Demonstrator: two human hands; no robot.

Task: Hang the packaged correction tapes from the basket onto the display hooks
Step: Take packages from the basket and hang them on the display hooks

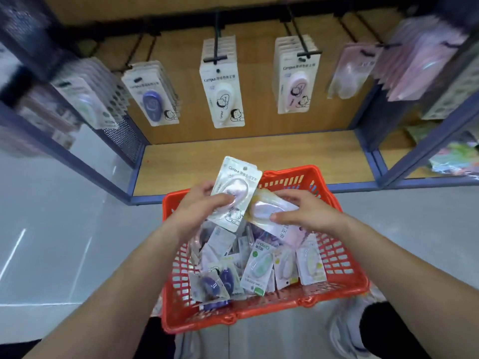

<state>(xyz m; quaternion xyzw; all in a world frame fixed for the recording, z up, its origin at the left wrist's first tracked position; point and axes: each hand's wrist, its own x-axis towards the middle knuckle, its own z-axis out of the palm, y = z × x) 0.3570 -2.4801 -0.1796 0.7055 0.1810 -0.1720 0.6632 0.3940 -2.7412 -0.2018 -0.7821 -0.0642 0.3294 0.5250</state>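
A red plastic basket [342, 278] sits on the floor below me, filled with several packaged correction tapes [256, 270]. Over its far end my left hand [199, 206] grips a white package with a pale tape [237, 187], held upright with its hang hole on top. Beside it my right hand [305, 211] pinches a second pale package [269, 211] lying flatter above the pile. Ahead, black display hooks [217, 35] on the wooden back panel carry rows of hung tapes: blue [153, 97], white [223, 92] and pink [295, 81].
A low wooden shelf [259, 156] with a blue metal frame lies under the hooks. Perforated side panels and more hung packets [425, 60] flank the bay left and right. Grey floor [64, 229] spreads to the left. My shoes show beneath the basket.
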